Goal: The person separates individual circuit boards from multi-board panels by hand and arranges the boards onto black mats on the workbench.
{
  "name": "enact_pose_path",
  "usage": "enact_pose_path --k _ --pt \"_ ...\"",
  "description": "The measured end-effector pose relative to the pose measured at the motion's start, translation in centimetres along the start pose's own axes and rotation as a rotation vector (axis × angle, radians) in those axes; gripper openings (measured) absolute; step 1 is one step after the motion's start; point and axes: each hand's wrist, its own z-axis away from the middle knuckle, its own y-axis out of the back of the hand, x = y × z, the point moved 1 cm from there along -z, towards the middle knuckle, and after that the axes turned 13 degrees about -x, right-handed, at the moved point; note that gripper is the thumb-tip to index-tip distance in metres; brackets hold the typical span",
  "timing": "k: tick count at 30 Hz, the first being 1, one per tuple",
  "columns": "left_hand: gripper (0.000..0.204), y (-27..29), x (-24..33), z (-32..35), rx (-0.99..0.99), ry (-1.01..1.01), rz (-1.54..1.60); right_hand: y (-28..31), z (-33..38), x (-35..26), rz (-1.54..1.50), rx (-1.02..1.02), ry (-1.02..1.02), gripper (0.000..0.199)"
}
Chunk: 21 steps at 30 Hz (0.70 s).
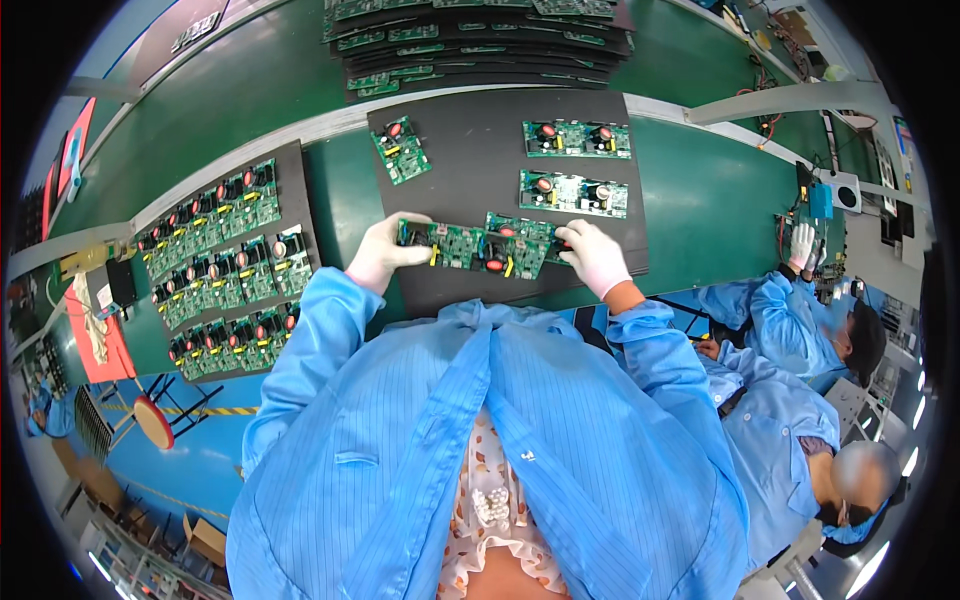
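Observation:
White gloves cover both my hands. My left hand [383, 254] pinches the left end of a green circuit board [455, 247] between thumb and fingers. My right hand [594, 256] grips the right end of a second circuit board [522, 228], which overlaps the first where they meet. Whether the two boards are joined there, I cannot tell. Both are held above a black sheet [470, 180]. On that sheet lie a small single board [400, 150] at the far left and two longer boards, an upper one [577, 139] and a lower one [573, 194], at the right.
To the left, another black sheet [291, 165] carries rows of several boards. Stacked black sheets with boards [480, 50] stand at the back, beyond a pale ledge [660, 112]. Two co-workers in blue coats, one nearer [780, 420], sit at the right. A round stool [153, 422] stands lower left.

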Motion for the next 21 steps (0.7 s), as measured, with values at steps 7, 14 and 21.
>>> enact_pose_path --k 7,14,21 --pt "0.059 -2.0 3.5 0.2 0.085 -0.016 -0.095 6.6 -2.6 -6.2 -0.283 0.288 0.228 0.061" --pt "0.06 -3.5 5.3 0.9 0.052 -0.042 -0.216 8.0 -5.1 -6.3 -0.459 -0.411 0.233 0.068" --pt "0.058 -1.8 4.7 2.0 -0.131 -0.062 0.043 11.9 -4.8 -8.2 -0.469 -0.606 0.324 0.063"
